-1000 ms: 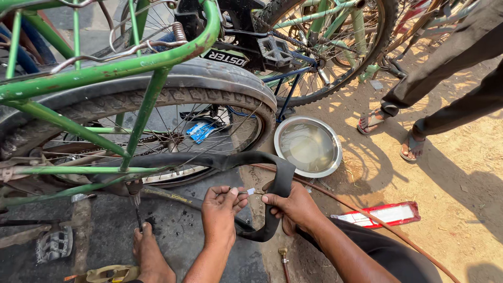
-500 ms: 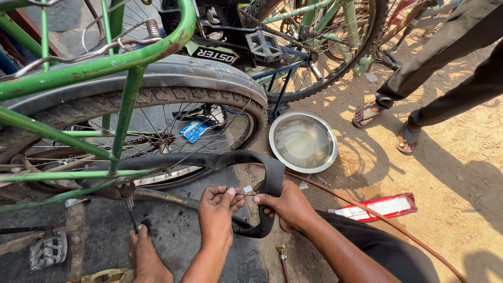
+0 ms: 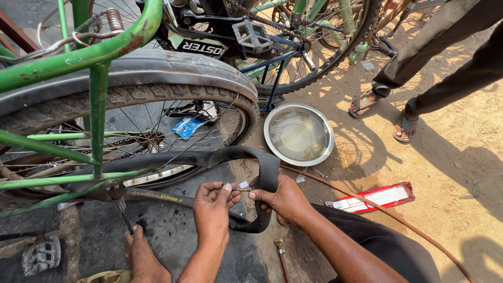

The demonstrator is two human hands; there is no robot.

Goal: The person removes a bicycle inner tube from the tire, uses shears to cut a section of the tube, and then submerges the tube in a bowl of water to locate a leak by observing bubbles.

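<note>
Two hands work at centre bottom: the left hand point(image 3: 212, 207) and the right hand point(image 3: 283, 198). One black inner tube point(image 3: 264, 173), one metal bowl point(image 3: 298, 134) of water, one red packet point(image 3: 374, 196), two sandalled feet point(image 3: 385, 112) at upper right, one bare foot point(image 3: 141, 254) at lower left.

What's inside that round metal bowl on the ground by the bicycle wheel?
The metal bowl holds cloudy, yellowish water, nearly to the rim. Nothing floats on it. The bottom shows faintly through the water; the ground beneath the bowl is hidden.
</note>
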